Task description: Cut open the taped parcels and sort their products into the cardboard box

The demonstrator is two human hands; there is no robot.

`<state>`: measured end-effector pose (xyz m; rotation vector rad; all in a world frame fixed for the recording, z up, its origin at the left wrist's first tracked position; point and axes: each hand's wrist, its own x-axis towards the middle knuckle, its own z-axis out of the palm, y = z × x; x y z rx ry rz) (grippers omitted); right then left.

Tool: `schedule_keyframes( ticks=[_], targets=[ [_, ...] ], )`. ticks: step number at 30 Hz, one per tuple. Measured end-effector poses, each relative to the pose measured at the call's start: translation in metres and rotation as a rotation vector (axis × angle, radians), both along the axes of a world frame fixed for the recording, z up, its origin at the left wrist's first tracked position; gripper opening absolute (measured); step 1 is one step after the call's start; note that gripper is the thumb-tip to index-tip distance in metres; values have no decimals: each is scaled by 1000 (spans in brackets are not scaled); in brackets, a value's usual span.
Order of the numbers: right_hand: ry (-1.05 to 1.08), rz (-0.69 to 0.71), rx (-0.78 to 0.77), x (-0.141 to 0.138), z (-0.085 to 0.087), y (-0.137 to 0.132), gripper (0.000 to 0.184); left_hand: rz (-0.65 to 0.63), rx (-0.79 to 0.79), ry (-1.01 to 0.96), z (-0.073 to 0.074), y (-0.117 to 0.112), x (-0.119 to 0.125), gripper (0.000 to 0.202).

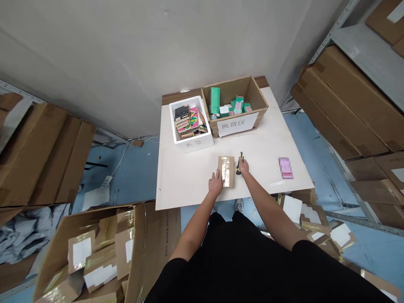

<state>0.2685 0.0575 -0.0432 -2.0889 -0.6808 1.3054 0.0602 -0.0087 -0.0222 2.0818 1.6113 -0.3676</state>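
Observation:
A small cardboard box [227, 170] with shiny tape along its top lies near the front of the white table [183, 181]. My left hand [216, 184] grips its lower left edge, with the thumb over the top and the other fingers along the side. Just right of the box, my right hand [243, 166] is closed around a black and yellow utility knife [238, 169], which points away from me. The knife is held apart from the box; whether its blade is out cannot be made out.
Behind stand a white foam box [194, 144] of small packs and an open carton [260, 110] with green boxes. A pixelated pink item [285, 168] lies at right. Large cartons [158, 248] and shelves [372, 50] flank the table.

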Motion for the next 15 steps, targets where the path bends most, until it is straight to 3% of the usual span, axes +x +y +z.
schedule_keyframes(
  ticks=[4, 7, 11, 15],
  targets=[
    [476, -86, 34, -17, 1, -36, 39, 113, -89, -119, 0, 14, -38, 70],
    [631, -34, 48, -49, 6, -42, 39, 232, -87, -234, -3, 25, -76, 79],
    [492, -56, 117, -81, 7, -36, 47, 245, -191, -341, -17, 28, -112, 95],
    [211, -46, 87, -86, -1, -42, 58, 254, -256, -371, -37, 21, -115, 98]
  ],
)
